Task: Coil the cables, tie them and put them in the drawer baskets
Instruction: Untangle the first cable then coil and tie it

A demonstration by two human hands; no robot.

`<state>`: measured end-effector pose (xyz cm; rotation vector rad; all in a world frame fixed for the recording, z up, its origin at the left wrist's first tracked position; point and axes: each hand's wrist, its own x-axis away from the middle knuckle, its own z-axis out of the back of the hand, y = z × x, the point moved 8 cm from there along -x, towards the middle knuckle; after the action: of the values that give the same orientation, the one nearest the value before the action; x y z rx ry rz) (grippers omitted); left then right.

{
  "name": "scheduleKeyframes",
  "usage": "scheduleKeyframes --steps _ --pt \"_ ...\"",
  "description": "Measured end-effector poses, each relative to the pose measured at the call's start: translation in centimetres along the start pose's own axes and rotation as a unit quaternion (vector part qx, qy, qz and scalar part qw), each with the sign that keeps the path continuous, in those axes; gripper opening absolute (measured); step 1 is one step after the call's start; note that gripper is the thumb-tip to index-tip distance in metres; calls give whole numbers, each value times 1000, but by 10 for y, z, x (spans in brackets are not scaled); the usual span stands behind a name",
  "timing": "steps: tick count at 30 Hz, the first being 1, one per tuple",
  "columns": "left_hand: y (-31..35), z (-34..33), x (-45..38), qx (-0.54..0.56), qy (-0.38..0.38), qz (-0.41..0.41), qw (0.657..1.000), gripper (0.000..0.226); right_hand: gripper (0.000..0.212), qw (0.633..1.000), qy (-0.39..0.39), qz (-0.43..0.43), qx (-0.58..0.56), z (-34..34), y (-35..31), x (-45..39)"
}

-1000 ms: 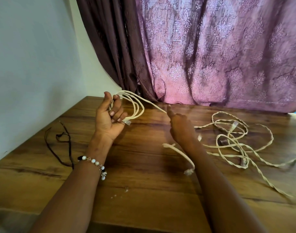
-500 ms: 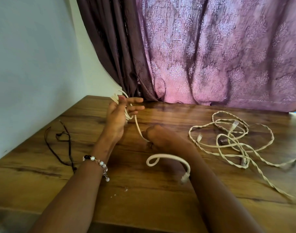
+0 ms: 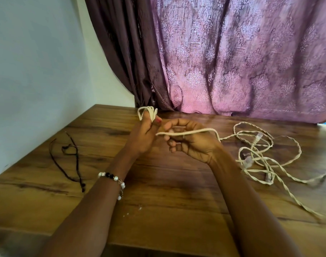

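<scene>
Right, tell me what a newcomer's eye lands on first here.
First, the two hands raised mid-table: the left hand grips a small bundle of cream cable loops, and the right hand holds the strand running off it. Next, the loose cable tangle on the table's right side, then the thin dark cord lying at its left, with a purple curtain behind.
</scene>
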<state>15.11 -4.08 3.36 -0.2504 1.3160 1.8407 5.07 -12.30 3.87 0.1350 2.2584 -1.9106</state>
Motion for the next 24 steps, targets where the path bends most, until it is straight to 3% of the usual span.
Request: scheduleKeyframes --steps 4,7,9,13,15,17,19,21,24 --pt "-7 -6 -1 196 -2 121 973 29 20 991 2 80 -105 19 -18 4" --pt "-9 -10 -1 343 -41 159 925 36 38 949 28 158 -271 45 -36 4" --pt "-9 -11 0 401 -78 160 899 43 49 924 93 215 -303 71 -44 10" --pt "0 -24 6 481 -167 168 844 52 13 913 282 269 -118 102 -49 27" --pt "6 -26 8 519 -187 152 820 48 18 912 309 270 -2 98 -48 26" --pt "6 -23 7 550 -171 156 803 39 22 913 291 252 136 88 -45 20" --pt "2 -19 4 564 -132 179 796 34 37 890 254 236 295 79 -41 13" --pt "-2 -18 2 581 -97 201 783 32 48 828 206 239 464 65 -36 7" --pt "-11 -15 -1 606 -62 214 763 35 26 750 142 235 601 46 -26 -1"
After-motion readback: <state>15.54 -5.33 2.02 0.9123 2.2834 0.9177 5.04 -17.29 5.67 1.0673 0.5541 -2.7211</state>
